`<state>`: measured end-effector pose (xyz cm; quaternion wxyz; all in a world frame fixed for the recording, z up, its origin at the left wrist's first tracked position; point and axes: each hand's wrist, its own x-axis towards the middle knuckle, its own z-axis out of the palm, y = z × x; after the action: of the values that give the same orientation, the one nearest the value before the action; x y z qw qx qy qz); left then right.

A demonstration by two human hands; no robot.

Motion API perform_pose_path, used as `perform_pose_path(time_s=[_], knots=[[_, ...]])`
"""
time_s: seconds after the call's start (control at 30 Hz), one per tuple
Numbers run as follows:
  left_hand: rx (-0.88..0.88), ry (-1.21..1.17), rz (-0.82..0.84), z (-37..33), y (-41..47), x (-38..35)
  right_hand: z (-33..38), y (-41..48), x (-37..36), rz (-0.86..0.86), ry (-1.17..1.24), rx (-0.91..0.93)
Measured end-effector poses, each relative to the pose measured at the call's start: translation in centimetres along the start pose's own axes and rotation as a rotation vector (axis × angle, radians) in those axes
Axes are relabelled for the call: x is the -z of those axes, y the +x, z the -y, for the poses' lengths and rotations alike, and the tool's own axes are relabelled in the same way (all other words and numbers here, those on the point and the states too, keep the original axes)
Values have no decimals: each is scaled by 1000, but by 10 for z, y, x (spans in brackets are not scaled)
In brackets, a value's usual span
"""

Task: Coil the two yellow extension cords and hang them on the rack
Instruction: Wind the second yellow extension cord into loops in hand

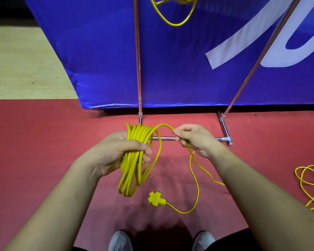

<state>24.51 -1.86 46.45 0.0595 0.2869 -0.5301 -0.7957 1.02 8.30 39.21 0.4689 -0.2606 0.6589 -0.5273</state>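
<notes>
Floor: red mat (43,142) over the lower field; pale wood flooring (16,60) at 9 to 10 o'clock. A blue banner (98,51) with white lettering fills 12 to 2 o'clock, the lettering cut by the right edge. The rack (138,69), of chrome tube, stands in front of the banner, with two uprights and a base bar on the mat at centre. Left hand (120,149), at centre: fingers and thumb are wrapped round the coiled cord (134,171), whose turns hang toward 6 o'clock. Right hand (194,138), just toward 3 o'clock: thumb and fingers pinch a single strand that arches over from the coil. Below this hand the strand splits into runs; one ends at the yellow socket block (156,197) lying on the mat at 6 o'clock, another passes behind the right forearm and is lost. Loose yellow loops (308,182) lie at 4 o'clock, cut by the frame edge; cannot tell whether they join the held cord. A hanging yellow loop (172,15) shows at 12 o'clock, its top cut off, so its support is not seen. Two grey shoes (120,240) sit at 6 o'clock, partly cropped.
</notes>
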Motion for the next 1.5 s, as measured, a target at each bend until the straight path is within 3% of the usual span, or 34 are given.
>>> perform_pose_path(time_s=[0.2,0.47,0.6,0.73,0.87,0.97,1.23,1.5], knots=[[32,-83,-62,0,-1,-4,31,-11,-12,-19,-219,282],[-15,-17,-16,3,0,-6,66,-45,-48,155,-385,533],[-45,-55,35,1,-1,-1,65,-49,-47,185,-394,521],[-50,-123,67,-1,-2,3,51,-36,-29,226,-522,394],[-16,-66,133,-2,-5,7,41,-28,-6,121,-509,304],[44,25,159,-1,-6,4,43,-25,-6,63,-515,340],[4,-67,167,2,-4,-4,58,-32,-30,46,-534,560],[-9,-145,109,0,-4,-4,14,2,-5,-47,-605,370]])
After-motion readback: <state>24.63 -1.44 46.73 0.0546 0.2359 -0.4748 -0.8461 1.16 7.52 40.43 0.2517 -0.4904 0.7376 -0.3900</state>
